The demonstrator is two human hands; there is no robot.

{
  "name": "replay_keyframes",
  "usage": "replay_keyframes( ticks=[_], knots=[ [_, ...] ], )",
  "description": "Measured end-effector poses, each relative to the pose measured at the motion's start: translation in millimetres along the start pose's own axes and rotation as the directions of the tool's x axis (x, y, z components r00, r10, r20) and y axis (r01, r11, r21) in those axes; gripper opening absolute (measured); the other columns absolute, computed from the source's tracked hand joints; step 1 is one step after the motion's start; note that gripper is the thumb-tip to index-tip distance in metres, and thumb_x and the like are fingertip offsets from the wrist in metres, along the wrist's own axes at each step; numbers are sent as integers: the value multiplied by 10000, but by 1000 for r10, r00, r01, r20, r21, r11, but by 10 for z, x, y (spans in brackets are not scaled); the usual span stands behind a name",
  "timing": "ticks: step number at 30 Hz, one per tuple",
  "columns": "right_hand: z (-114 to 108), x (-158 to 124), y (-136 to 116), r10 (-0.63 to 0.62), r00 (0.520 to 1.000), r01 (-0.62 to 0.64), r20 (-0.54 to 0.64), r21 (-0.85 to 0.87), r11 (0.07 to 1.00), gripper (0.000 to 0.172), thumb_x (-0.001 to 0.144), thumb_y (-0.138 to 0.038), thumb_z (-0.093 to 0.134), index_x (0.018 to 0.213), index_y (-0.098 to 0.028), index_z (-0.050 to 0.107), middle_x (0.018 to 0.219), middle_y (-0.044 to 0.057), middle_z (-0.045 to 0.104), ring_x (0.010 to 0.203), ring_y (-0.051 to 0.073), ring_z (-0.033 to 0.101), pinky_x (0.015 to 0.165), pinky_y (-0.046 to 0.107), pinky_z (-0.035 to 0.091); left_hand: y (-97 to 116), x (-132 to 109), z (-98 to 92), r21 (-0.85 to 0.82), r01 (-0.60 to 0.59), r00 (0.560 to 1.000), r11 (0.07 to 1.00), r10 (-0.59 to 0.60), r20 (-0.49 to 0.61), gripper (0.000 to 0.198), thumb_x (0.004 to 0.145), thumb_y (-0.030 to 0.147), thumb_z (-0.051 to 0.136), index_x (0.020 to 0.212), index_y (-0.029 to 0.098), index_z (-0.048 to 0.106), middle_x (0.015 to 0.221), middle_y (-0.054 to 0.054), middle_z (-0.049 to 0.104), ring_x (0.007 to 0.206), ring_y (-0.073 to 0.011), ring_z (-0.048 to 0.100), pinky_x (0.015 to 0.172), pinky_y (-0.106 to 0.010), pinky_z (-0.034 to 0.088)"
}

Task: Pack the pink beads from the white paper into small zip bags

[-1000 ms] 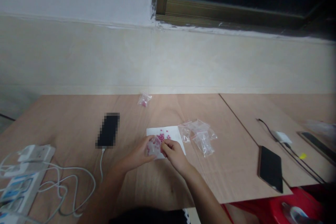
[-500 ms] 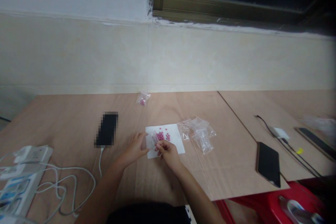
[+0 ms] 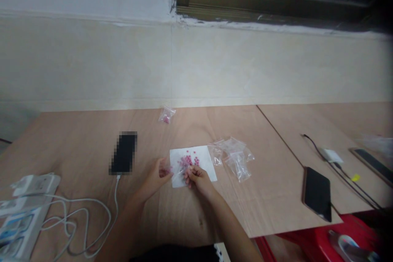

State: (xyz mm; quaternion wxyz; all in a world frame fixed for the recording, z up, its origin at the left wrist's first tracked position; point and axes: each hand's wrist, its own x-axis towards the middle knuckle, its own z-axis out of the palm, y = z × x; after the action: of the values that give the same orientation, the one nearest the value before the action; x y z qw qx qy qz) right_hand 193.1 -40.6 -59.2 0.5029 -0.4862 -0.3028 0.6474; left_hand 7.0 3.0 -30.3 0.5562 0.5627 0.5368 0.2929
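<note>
Between thumb and fingers of my right hand (image 3: 199,177) is a small clear plastic bag (image 3: 182,170), pinched at its edge over a white sheet of paper (image 3: 209,163). Small pink beads (image 3: 188,159) lie in a cluster on the paper, some seen through or behind the bag; I cannot tell whether any are inside it. My left hand (image 3: 159,174) hovers at the paper's left edge, fingers curved and apart from the thumb, with nothing plainly held. Several clear zip bags (image 3: 236,155) lie in a pile right of the paper.
A bag with pink beads (image 3: 166,115) lies near the wall. At left are a phone (image 3: 123,153) on a white cable and a power strip (image 3: 27,213). Another phone (image 3: 317,193) rests near the right edge, above a red stool (image 3: 334,239).
My left hand's fingers have curled in from a straighter spread. The bag in my right hand has tilted and spread lower over the paper. The view has shifted slightly.
</note>
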Motion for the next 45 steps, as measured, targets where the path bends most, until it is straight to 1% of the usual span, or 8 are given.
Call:
replay_keyframes(
  ticks=[5, 13, 17, 22, 26, 33, 38, 45],
  knots=[
    [-34, 35, 40, 13, 1000, -13, 3, 24, 1000, 357, 629, -512, 694, 606, -175, 580, 485, -8, 554, 379, 80, 454, 352, 206, 349, 28, 26, -19, -176, 54, 997, 983, -62, -37, 367, 650, 305, 691, 944, 166, 520, 859, -38, 620, 812, -189, 615, 728, -321, 496],
    [-86, 47, 53, 46, 998, -51, 52, 108, 993, 342, 633, -485, 702, 649, -171, 567, 533, -17, 579, 385, 82, 496, 344, 196, 375, 129, 100, -37, -221, 88, 992, 971, -105, -67, 391, 577, 362, 733, 865, 160, 563, 786, -26, 639, 768, -194, 621, 691, -301, 474],
    [-89, 28, 27, 65, 996, -71, 64, 96, 993, 360, 629, -495, 700, 638, -166, 553, 523, -20, 579, 382, 81, 496, 350, 196, 387, 130, 92, -37, -212, 78, 992, 974, -97, -79, 342, 593, 387, 719, 799, 155, 574, 785, -27, 649, 766, -191, 619, 720, -304, 467],
    [-79, 10, -27, 72, 996, -77, 56, 102, 992, 351, 621, -485, 708, 650, -169, 558, 569, -13, 591, 398, 80, 498, 368, 204, 382, 135, 49, -34, -173, 58, 998, 983, -59, -5, 289, 678, 399, 665, 809, 149, 601, 792, -30, 654, 766, -183, 612, 720, -292, 466],
    [-83, 9, -48, 92, 994, -98, 57, 119, 988, 343, 608, -463, 724, 680, -171, 558, 620, -8, 598, 424, 78, 504, 373, 197, 375, 205, 25, -15, -158, 68, 996, 985, -58, 68, 264, 687, 398, 657, 750, 150, 593, 721, -10, 637, 707, -165, 606, 675, -277, 476],
    [-119, 6, -77, 99, 994, -106, 46, 164, 981, 330, 613, -420, 732, 727, -168, 553, 643, -16, 602, 397, 57, 457, 357, 188, 335, 393, 62, 47, -252, 85, 994, 964, -65, 89, 288, 693, 400, 658, 774, 145, 552, 692, 15, 597, 595, -125, 590, 582, -272, 514],
    [-127, 6, -106, 61, 995, -75, 79, 183, 980, 323, 619, -410, 724, 688, -175, 514, 618, -18, 617, 372, 62, 448, 347, 188, 297, 490, 89, 63, -254, 66, 994, 965, -42, 98, 307, 693, 420, 653, 736, 144, 527, 631, 30, 570, 556, -115, 574, 511, -250, 516],
    [-55, -25, -160, 89, 995, -97, 51, 172, 980, 361, 597, -407, 735, 665, -196, 449, 651, 0, 672, 317, 66, 439, 321, 190, 279, 572, 44, 47, -224, 64, 995, 973, -46, 84, 349, 679, 465, 643, 746, 162, 485, 538, 65, 545, 414, -92, 546, 420, -224, 478]
  ],
)
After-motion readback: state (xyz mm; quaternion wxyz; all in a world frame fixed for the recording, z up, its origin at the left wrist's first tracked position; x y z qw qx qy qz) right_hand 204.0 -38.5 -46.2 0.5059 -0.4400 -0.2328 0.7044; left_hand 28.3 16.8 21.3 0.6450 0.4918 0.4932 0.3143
